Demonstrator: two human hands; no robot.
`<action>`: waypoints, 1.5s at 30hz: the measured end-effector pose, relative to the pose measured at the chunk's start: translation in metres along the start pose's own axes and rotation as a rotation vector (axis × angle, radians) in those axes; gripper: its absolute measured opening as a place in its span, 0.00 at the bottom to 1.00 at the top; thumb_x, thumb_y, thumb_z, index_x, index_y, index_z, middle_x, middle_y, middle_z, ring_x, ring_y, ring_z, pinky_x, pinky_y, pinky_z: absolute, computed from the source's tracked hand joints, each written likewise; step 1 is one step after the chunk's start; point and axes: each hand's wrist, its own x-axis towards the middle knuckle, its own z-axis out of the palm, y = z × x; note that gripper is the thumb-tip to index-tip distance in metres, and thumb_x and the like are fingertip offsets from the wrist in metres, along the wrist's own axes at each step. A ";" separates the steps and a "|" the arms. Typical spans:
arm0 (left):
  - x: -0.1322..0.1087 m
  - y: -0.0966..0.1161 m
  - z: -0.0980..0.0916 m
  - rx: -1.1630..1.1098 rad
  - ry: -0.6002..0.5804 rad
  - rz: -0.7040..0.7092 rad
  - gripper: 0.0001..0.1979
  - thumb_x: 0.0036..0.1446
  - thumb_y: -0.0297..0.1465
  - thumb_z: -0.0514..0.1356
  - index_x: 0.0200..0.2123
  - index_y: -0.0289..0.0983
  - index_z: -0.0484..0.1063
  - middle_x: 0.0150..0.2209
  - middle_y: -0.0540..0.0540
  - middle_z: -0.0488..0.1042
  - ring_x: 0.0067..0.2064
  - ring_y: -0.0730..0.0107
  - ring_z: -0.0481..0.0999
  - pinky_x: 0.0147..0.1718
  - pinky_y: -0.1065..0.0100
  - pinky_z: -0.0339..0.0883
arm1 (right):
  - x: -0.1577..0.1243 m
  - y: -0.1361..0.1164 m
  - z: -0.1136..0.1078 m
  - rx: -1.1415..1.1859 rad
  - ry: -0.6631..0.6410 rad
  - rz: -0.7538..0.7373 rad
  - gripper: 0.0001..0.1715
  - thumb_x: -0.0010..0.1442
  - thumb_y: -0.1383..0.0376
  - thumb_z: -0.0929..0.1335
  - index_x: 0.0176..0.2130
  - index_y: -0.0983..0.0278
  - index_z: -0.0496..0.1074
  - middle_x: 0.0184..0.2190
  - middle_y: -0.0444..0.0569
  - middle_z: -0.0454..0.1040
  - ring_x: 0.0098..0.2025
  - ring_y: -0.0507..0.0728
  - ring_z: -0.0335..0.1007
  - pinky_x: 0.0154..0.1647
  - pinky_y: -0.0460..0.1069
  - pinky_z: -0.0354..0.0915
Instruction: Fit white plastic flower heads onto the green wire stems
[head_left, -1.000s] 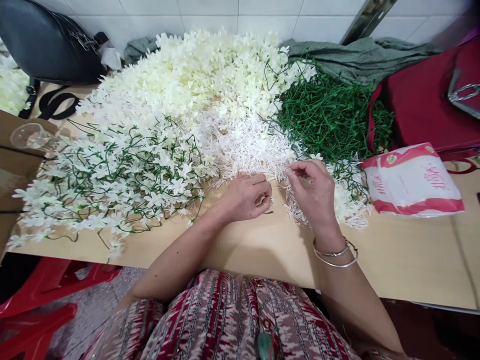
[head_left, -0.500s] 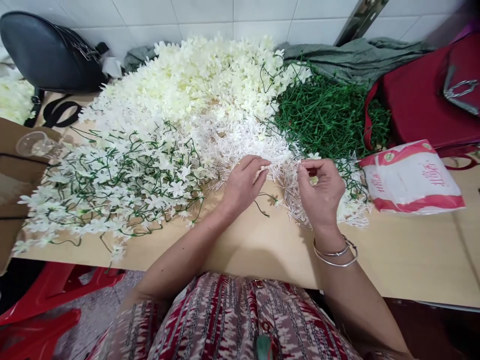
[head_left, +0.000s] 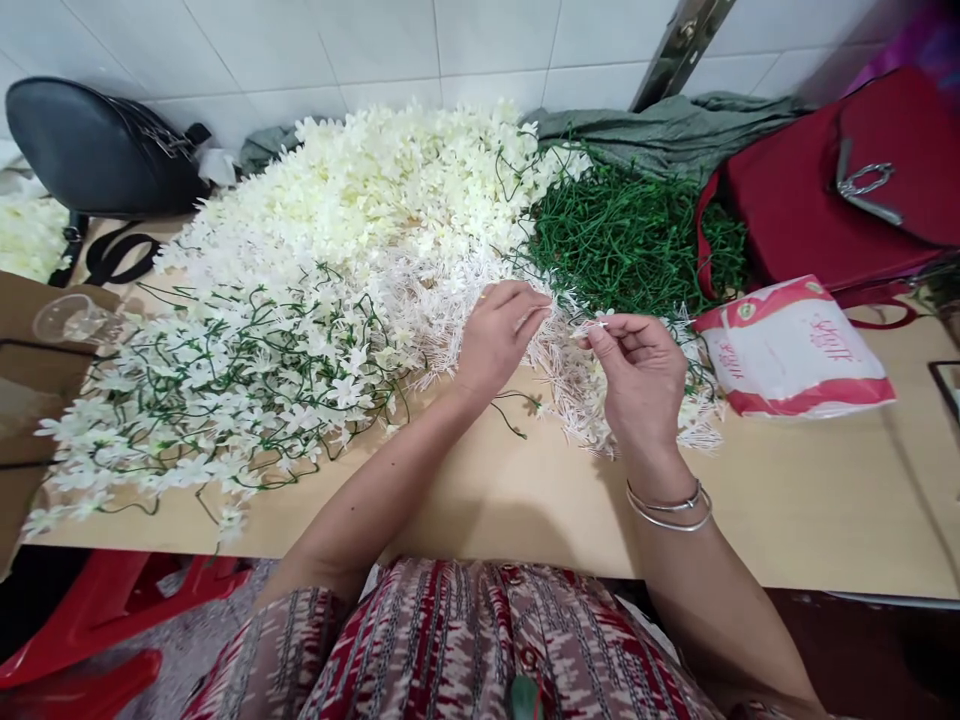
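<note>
My left hand [head_left: 499, 330] is closed in a pinch over the pile of thin white stamen-like pieces [head_left: 431, 305]. What its fingertips hold, if anything, is too small to make out. Just to the right, apart from it, my right hand [head_left: 643, 375] pinches a small white stamen-like piece [head_left: 591, 326] between thumb and forefinger. A single green stem [head_left: 511, 424] lies on the table below the hands. Loose cream-white artificial flower heads [head_left: 405, 180] are heaped behind, and green plastic stems [head_left: 611, 240] fill the back right. Flowers on green stems [head_left: 277, 360] lie at left.
A red-and-white tissue pack [head_left: 802, 350] lies on the right, before a dark red bag [head_left: 795, 170]. At back left stands a black bag [head_left: 97, 145]. A clear plastic cup [head_left: 64, 318] and a cardboard box [head_left: 37, 380] border the left side. Tiled wall behind.
The view has tilted and shifted slightly to the right. My right fingertips have closed in a pinch, with a white piece now showing. Both hands remain near the white pile.
</note>
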 end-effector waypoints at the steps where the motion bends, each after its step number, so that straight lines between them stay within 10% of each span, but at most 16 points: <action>1: -0.004 0.003 -0.005 -0.126 0.059 -0.063 0.08 0.71 0.37 0.64 0.43 0.42 0.84 0.45 0.44 0.83 0.47 0.63 0.79 0.53 0.60 0.71 | -0.001 -0.001 0.001 0.039 -0.006 0.016 0.07 0.58 0.65 0.78 0.38 0.59 0.79 0.32 0.43 0.80 0.33 0.54 0.79 0.38 0.50 0.75; 7: -0.036 0.027 -0.017 -0.950 0.079 -0.700 0.15 0.56 0.44 0.75 0.40 0.42 0.84 0.35 0.50 0.82 0.36 0.72 0.80 0.35 0.71 0.69 | -0.011 -0.005 0.011 0.195 -0.072 0.104 0.10 0.56 0.67 0.78 0.37 0.57 0.76 0.32 0.39 0.79 0.31 0.52 0.78 0.36 0.49 0.76; 12: -0.052 0.037 -0.019 -1.183 0.128 -0.890 0.22 0.46 0.44 0.80 0.40 0.39 0.81 0.39 0.49 0.84 0.41 0.68 0.85 0.42 0.69 0.73 | -0.018 -0.004 0.014 0.172 -0.132 0.104 0.13 0.58 0.67 0.77 0.44 0.55 0.80 0.32 0.39 0.79 0.32 0.52 0.79 0.37 0.49 0.76; 32: -0.066 0.035 -0.009 -0.989 -0.002 -0.622 0.14 0.66 0.42 0.68 0.48 0.39 0.82 0.48 0.43 0.85 0.47 0.65 0.84 0.53 0.60 0.81 | -0.033 -0.022 0.019 -0.371 -0.185 -0.284 0.05 0.63 0.66 0.73 0.34 0.56 0.74 0.31 0.43 0.79 0.35 0.56 0.77 0.39 0.54 0.74; 45: -0.072 0.042 -0.006 -0.785 0.001 -0.447 0.17 0.72 0.42 0.63 0.56 0.40 0.80 0.52 0.42 0.85 0.50 0.64 0.85 0.54 0.61 0.81 | -0.036 -0.016 0.019 -0.384 -0.134 -0.239 0.07 0.61 0.67 0.74 0.32 0.58 0.75 0.28 0.42 0.77 0.31 0.55 0.74 0.36 0.52 0.70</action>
